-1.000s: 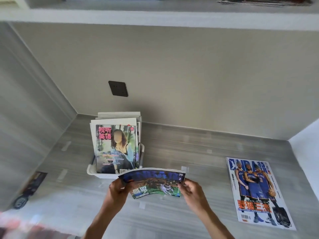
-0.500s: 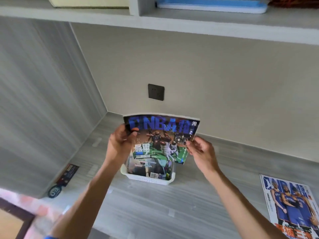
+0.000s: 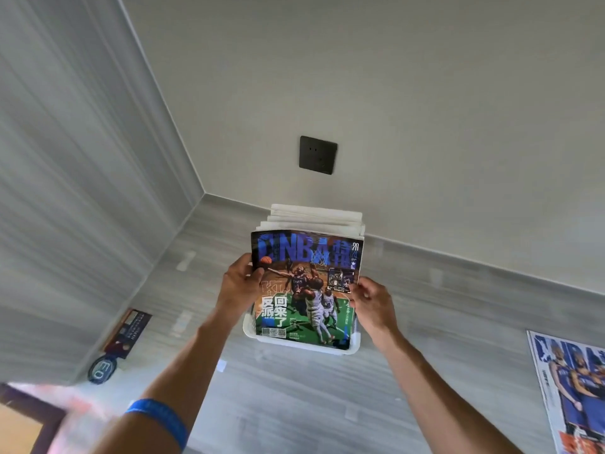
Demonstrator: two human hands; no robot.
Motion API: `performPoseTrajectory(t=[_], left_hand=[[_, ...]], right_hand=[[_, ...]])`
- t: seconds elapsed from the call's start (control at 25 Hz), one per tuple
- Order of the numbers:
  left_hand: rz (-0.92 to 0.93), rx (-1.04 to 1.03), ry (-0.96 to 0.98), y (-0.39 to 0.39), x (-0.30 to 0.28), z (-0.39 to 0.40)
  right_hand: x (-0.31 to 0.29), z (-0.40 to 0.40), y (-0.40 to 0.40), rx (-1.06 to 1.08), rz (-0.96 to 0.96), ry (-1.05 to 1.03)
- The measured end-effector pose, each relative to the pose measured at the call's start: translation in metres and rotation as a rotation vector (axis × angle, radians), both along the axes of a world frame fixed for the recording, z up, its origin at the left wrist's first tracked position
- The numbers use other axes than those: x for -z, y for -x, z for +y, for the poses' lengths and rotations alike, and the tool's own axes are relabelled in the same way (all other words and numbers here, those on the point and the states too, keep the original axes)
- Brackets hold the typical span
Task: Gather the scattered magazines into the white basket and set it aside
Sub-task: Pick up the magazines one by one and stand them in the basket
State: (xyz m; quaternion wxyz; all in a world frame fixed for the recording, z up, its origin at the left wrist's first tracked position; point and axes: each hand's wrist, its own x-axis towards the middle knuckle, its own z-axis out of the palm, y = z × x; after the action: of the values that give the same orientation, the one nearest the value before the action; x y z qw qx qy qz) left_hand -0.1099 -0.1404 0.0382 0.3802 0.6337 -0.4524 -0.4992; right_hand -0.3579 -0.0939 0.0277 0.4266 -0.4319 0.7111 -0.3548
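A basketball magazine (image 3: 306, 290) with a blue title and green court stands upright at the front of the white basket (image 3: 294, 345), its lower edge inside the rim. My left hand (image 3: 240, 283) grips its left edge near the top. My right hand (image 3: 371, 301) pinches its right edge. Behind it, several pale magazines (image 3: 316, 216) stand in the same basket, only their top edges showing. Another basketball magazine (image 3: 573, 388) with players in blue lies flat on the desk at the far right, cut off by the frame.
The basket sits on a grey wood-grain desk (image 3: 294, 404) near the back left corner of an alcove. A dark wall socket (image 3: 317, 155) is above it. A dark card and round tag (image 3: 121, 342) lie by the left wall.
The magazine was curled and low in front of the basket, then lifted upright above it; now it has come down into the basket's front, hiding the magazine that faced forward there.
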Motion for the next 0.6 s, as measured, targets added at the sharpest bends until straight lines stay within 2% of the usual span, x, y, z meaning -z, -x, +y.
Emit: performPoseTrajectory(t=[0.08,0.2,0.28,0.36,0.44,0.6], left_hand=[[-0.032,-0.03,-0.041,0.006,0.003,-0.006],[-0.407,-0.142,-0.108,0.007,0.007,-0.001],[-0.526,-0.2,-0.002,0.017,0.004,0.02],[-0.476,-0.143,0.242,0.04,-0.002,0.048],[-0.442,0.021,0.361,0.079,-0.001,0.075],[-0.377,0.326,0.248,0.171,0.017,0.119]], right_hand=[[0.005,-0.004,0.0,0.007,-0.065,-0.034],[0.01,0.0,-0.001,-0.013,-0.194,-0.007],[0.02,0.015,0.009,-0.019,-0.188,-0.014],[0.039,0.042,0.033,0.035,-0.154,-0.114],[0.058,0.079,0.069,0.167,-0.122,-0.222],[0.071,0.153,0.154,0.373,-0.014,-0.331]])
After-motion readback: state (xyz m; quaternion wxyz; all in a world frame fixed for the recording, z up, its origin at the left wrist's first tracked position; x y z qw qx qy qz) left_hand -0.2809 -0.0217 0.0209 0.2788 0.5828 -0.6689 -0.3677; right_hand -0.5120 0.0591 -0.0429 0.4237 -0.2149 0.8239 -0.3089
